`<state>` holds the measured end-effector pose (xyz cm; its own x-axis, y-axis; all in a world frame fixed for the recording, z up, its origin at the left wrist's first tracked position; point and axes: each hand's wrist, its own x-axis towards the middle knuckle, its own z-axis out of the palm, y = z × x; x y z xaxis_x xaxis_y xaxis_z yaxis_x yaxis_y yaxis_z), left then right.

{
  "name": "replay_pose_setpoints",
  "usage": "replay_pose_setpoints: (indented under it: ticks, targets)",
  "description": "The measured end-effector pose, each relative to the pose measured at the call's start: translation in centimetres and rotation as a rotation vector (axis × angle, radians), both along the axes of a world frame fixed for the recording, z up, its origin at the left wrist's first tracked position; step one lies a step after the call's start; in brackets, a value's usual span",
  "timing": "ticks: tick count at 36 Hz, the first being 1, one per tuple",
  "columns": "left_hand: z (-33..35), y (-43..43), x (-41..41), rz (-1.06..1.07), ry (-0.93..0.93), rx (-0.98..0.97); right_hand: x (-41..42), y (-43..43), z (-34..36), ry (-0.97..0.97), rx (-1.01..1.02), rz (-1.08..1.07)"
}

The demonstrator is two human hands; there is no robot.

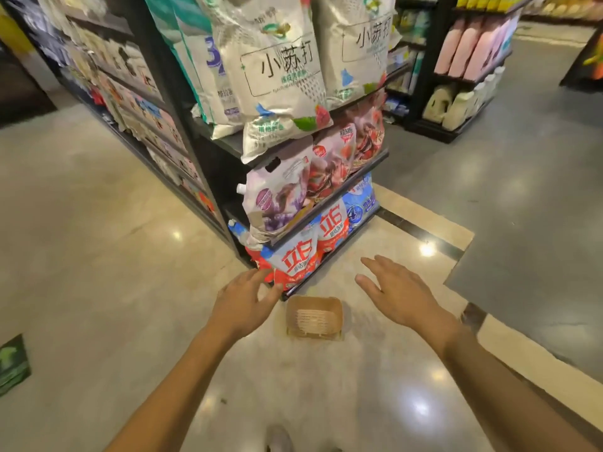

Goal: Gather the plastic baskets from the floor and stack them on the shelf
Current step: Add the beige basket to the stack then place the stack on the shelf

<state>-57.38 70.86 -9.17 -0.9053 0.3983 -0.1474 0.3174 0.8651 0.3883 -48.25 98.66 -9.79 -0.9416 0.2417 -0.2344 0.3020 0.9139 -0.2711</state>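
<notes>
A small tan plastic basket (314, 317) sits upright and empty on the shiny floor, just in front of the bottom corner of the black end shelf (329, 256). My left hand (246, 300) hovers to the basket's left with fingers spread, holding nothing. My right hand (396, 293) hovers to its right, palm down and fingers apart, also holding nothing. Neither hand touches the basket.
The end shelf holds large detergent bags (280, 76) and refill pouches (293, 259) on three levels. A second shelf unit (463, 76) stands at the back right. A green floor sticker (13, 363) lies at the far left. My shoe (279, 440) shows at the bottom edge.
</notes>
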Motion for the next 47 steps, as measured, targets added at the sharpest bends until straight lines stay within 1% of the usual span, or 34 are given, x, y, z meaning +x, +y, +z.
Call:
replay_pose_setpoints:
  ticks: [4, 9, 15, 18, 20, 22, 24, 28, 31, 35, 38, 41, 45, 47]
  targets:
    - [-3.8, 1.4, -4.4, 0.02, -0.137, 0.104, -3.7, 1.6, -3.4, -0.054, -0.065, -0.052]
    - [-9.9, 2.9, -10.1, 0.109, -0.302, 0.261, -7.5, 3.2, -9.3, -0.053, -0.247, -0.227]
    - [-20.7, 3.7, -16.4, 0.192, -0.444, 0.298, -11.7, 4.3, -19.9, -0.081, -0.492, -0.451]
    - [-27.3, 3.8, -18.7, 0.259, -0.536, 0.3, -13.6, 4.6, -26.8, -0.104, -0.642, -0.563]
    - [-32.2, 4.0, -20.1, 0.304, -0.588, 0.316, -14.8, 4.8, -32.3, -0.126, -0.692, -0.611]
    - [-37.5, 4.5, -21.5, 0.361, -0.607, 0.347, -15.9, 5.2, -38.3, -0.15, -0.73, -0.645]
    - [-42.9, 4.8, -22.6, 0.398, -0.632, 0.331, -16.5, 5.3, -44.3, -0.152, -0.754, -0.678]
    - [-53.7, 4.1, -24.3, 0.501, -0.739, 0.35, -17.7, 5.9, -55.7, -0.173, -0.776, -0.708]
    - [-62.7, 2.9, -25.3, 0.544, -0.79, 0.399, -18.5, 6.3, -63.5, -0.197, -0.801, -0.742]
    - [-70.7, 3.5, -26.0, 0.601, -0.905, 0.54, -19.2, 6.8, -72.0, -0.1, -0.909, -0.718]
    - [-75.4, 4.0, -26.5, 0.586, -0.961, 0.548, -20.0, 6.6, -75.7, -0.014, -1.056, -0.678]
    - [-78.2, 4.8, -26.3, 0.544, -1.008, 0.576, -20.1, 6.3, -78.7, 0.027, -1.152, -0.704]
    - [-79.8, 5.9, -25.7, 0.488, -1.121, 0.68, -20.2, 6.2, -80.4, 0.05, -1.173, -0.706]
    - [-79.1, 6.6, -25.5, 0.492, -1.133, 0.71, -20.2, 6.3, -80.0, 0.063, -1.198, -0.708]
